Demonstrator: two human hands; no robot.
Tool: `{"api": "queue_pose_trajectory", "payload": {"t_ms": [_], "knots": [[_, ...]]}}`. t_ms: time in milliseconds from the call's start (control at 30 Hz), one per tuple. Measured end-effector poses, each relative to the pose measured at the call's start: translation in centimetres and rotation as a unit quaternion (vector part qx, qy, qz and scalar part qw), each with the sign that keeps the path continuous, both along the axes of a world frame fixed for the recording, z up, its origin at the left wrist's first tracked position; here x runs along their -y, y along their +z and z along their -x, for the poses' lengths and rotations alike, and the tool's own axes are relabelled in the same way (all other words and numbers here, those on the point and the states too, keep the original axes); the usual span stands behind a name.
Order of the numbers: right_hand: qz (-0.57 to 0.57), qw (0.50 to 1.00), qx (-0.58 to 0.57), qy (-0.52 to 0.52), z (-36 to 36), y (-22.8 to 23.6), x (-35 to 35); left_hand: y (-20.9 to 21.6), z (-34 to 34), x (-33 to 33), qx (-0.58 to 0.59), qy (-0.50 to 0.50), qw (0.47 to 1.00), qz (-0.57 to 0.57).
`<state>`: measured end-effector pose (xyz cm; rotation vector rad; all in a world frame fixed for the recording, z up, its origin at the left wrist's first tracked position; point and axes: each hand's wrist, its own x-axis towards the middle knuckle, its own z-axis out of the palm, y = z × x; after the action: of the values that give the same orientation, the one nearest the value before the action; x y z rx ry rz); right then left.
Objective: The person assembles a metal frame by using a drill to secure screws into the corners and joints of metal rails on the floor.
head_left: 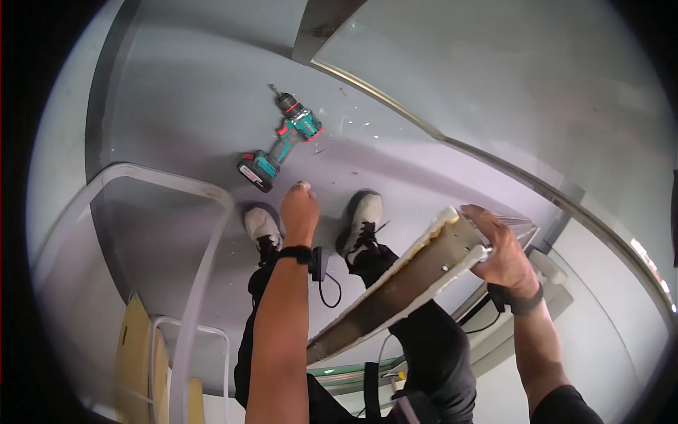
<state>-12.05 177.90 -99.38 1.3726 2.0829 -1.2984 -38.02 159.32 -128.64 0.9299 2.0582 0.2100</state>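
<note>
My right hand (503, 256) grips the upper end of a long hollow metal channel (395, 290). Its edges are rough and white, with a yellowish layer inside one of them, and it slants down toward my lap. Out over the floor, my left hand (300, 212) is closed with the fingers curled in; whatever it may hold is hidden. Just beyond that hand lies a teal and black cordless drill (286, 138) on its side, a bit fitted in its chuck. Both wrists wear dark bands with small black devices on them.
My shoes (366, 215) stand on the grey floor (191, 106), with small chips and shavings scattered near the drill. A pale tubular frame (212, 240) rises at the left. A large glossy panel with a metal edge strip (494, 159) spans the far right. Yellowish boards (134, 353) stand lower left.
</note>
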Motion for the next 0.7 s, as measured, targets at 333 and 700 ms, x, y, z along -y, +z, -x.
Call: {"api": "queue_pose_trajectory", "payload": {"t_ms": [333,700], "knots": [[0.008,1.000,0.010,-0.002,0.8,-1.2,-1.6,-10.2,-2.8,-7.0,-0.132,-0.211,0.969,-0.015],[0.025,0.999,0.021,-0.016,0.6,-1.2,-1.5,-8.6,-1.2,-6.5,-0.035,-0.217,0.974,-0.052]]}}
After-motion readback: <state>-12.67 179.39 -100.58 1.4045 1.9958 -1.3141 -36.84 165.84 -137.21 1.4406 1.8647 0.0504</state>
